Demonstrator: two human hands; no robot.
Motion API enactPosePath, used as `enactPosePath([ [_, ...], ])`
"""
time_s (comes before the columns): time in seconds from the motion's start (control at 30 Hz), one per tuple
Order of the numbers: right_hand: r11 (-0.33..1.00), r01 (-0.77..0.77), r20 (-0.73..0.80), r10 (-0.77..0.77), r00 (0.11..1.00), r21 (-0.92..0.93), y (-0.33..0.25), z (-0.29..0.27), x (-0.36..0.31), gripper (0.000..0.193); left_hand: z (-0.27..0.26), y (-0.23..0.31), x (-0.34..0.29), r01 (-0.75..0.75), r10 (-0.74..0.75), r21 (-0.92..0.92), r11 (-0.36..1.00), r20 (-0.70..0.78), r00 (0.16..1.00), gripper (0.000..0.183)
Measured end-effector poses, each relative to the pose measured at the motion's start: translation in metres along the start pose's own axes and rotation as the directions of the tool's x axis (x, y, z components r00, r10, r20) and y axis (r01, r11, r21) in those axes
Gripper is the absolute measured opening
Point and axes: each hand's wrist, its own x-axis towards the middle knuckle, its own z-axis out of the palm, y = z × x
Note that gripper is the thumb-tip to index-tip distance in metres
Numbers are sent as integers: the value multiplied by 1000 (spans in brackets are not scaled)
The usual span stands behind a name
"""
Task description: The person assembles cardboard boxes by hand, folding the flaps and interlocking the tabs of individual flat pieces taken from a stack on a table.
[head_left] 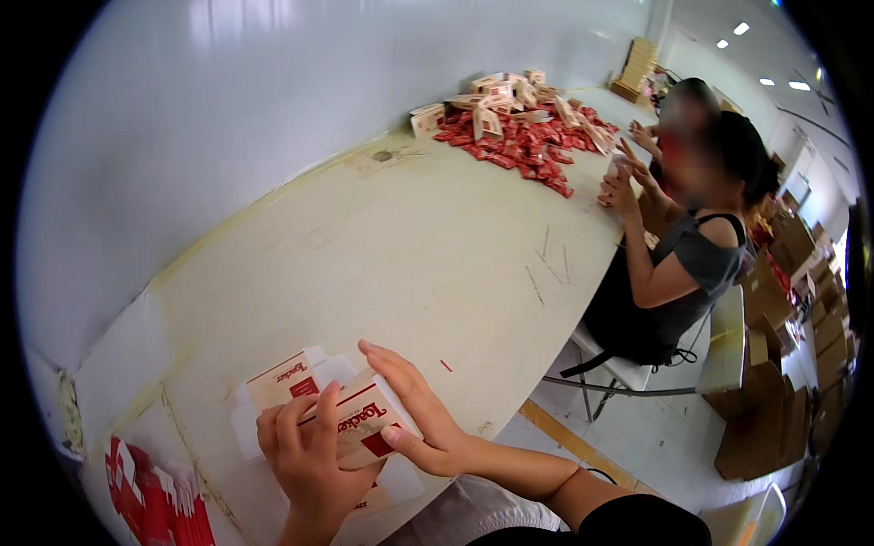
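Between my two hands, above the near end of the table, is a small cream and red carton (pixel 366 420). My left hand (pixel 314 450) wraps its fingers over the carton's left side. Along the right side lies my right hand (pixel 423 419), its thumb pressed on the printed face and its fingers stretched along the edge. Flat carton blanks (pixel 280 380) with white flaps lie on the table beneath and behind my hands. The carton's underside is hidden. Red and white folded packaging (pixel 159 496) is bunched at the lower left.
A heap of red packets (pixel 537 150) and cream cartons (pixel 496 96) lies farther along the pale table (pixel 364 246), by the wall. Two people (pixel 692 209) sit along its right side; one holds a carton. Brown cardboard boxes (pixel 760 428) stand on the floor at right.
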Motion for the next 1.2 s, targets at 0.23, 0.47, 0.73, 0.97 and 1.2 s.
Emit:
enactPosePath([
  [0.23, 998, -56, -26, 57, 998, 39, -3, 1, -3, 60, 0, 5, 3, -20, 20, -49, 999, 0, 1000, 70],
  [0.47, 990, -39, -11, 41, 999, 139, 0, 2, -5, 59, -15, 5, 4, -33, 36, -39, 999, 86, 996, 72],
  [0.73, 967, -206, 40, 202, 979, 153, -2, -7, 2, 51, -2, -2, 0, -35, 35, 7, 999, -19, 999, 61],
  [0.97, 957, -243, 19, 243, 970, 156, -2, -9, 2, 48, -5, 5, 4, -23, 23, 60, 998, 1, 1000, 60],
  [1.2, 969, -209, 44, 205, 978, 131, 3, -13, 3, 48, -6, 3, 5, -22, 22, 20, 1000, 36, 999, 70],
])
